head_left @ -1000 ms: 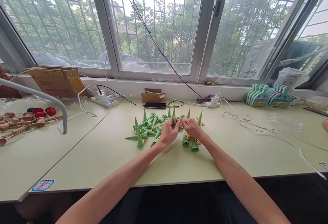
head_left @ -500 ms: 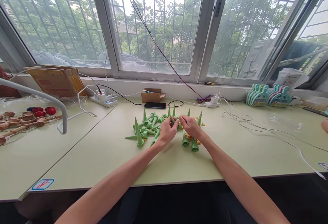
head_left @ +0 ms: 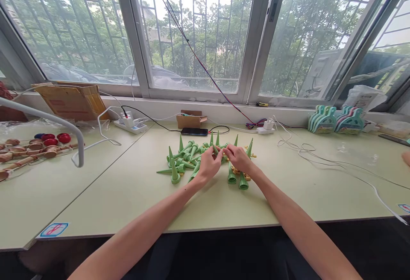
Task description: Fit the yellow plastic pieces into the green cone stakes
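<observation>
My left hand (head_left: 209, 163) is closed around a green plastic spike, a hollow cone with a threaded collar, mostly hidden by the fingers. Fingertips of my right hand (head_left: 238, 158) are pinched together against the left fingers, over whatever small thing they may hold. To the left lies a heap of green spikes (head_left: 188, 158), and one spike (head_left: 174, 173) stands upright on its collar. Two more spikes (head_left: 244, 182) lie under my right wrist with their open ends toward me. Small yellow pieces (head_left: 248, 176) are piled beside them, partly covered by my right hand.
Behind the heap are a black phone (head_left: 194, 131) and a small cardboard box (head_left: 191, 121). Power strips (head_left: 265, 130) and white cables run along the window side. Wooden toys (head_left: 35, 147) lie at left; pale green hangers (head_left: 322, 119) stand at right. Another person's hand (head_left: 406, 157) shows at the right edge.
Both hands stay in nearly the same place, with only a slight shift of the right fingers at the pinch. The heap of spikes looks unchanged.
</observation>
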A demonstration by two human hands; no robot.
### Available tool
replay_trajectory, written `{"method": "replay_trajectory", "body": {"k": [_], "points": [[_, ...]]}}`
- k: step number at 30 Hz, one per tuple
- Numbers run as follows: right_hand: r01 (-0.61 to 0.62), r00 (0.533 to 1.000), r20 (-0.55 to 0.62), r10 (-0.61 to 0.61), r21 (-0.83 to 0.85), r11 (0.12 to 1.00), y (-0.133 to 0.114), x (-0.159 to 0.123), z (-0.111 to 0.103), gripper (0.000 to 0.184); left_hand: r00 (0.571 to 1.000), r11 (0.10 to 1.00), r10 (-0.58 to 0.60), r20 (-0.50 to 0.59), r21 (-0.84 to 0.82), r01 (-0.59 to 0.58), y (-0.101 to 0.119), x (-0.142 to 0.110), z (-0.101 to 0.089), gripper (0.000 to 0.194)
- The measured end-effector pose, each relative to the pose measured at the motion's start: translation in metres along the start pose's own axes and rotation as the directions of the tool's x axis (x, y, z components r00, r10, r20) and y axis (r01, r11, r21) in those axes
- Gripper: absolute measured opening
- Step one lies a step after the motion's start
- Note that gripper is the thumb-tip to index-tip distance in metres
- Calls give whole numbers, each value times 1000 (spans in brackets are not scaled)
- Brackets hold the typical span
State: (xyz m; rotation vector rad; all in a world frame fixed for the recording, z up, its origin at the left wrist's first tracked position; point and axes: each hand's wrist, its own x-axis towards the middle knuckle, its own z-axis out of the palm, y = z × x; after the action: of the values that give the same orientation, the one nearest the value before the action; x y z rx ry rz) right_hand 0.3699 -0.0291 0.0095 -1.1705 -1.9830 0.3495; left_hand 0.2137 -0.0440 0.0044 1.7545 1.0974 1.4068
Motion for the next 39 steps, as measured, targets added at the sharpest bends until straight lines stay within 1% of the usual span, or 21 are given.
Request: {"method": "replay_trajectory", "body": {"k": [6, 17, 20, 22, 25, 28, 30, 33, 35, 37, 39], "points": [[6, 1000, -2, -6, -32, 999, 3, 1, 0, 41, 1000, 999, -3, 16, 54, 2, 8, -2, -1, 19], [-5, 1000, 19, 7, -106, 994, 0, 1, -2, 46, 998, 999, -10, 68, 44, 7, 9, -3, 0, 14], [2, 999, 41, 3, -103, 995, -3, 1, -3, 47, 997, 997, 19, 80, 73, -25, 10, -3, -1, 13], [3, 999, 51, 1, -92, 996, -3, 1, -4, 48, 994, 993, 64, 92, 90, -72, 10, -4, 0, 11], [7, 999, 38, -3, -87, 996, -2, 1, -4, 50, 987, 982, 117, 109, 132, -131, 9, -5, 1, 9], [2, 1000, 18, -1, -92, 996, 0, 1, -3, 52, 985, 976, 129, 114, 160, -147, 8, -5, 1, 9], [-4, 1000, 5, 4, -100, 995, 2, 1, -3, 54, 985, 978, 128, 114, 149, -144, 9, -5, 2, 10], [-7, 1000, -23, 4, -105, 994, 3, 1, -3, 55, 987, 986, 117, 109, 107, -128, 9, -4, 1, 12], [-5, 999, -43, 1, -100, 995, 2, 1, -2, 55, 990, 993, 89, 106, 69, -97, 9, -4, 1, 15], [-4, 998, -61, -2, -89, 996, 1, 1, -3, 55, 992, 1000, 22, 122, 4, -23, 8, -3, 1, 19], [-3, 998, -68, -2, -71, 997, -1, 1, -3, 56, 985, 991, -75, 157, -101, 92, 8, -2, 1, 26]]}}
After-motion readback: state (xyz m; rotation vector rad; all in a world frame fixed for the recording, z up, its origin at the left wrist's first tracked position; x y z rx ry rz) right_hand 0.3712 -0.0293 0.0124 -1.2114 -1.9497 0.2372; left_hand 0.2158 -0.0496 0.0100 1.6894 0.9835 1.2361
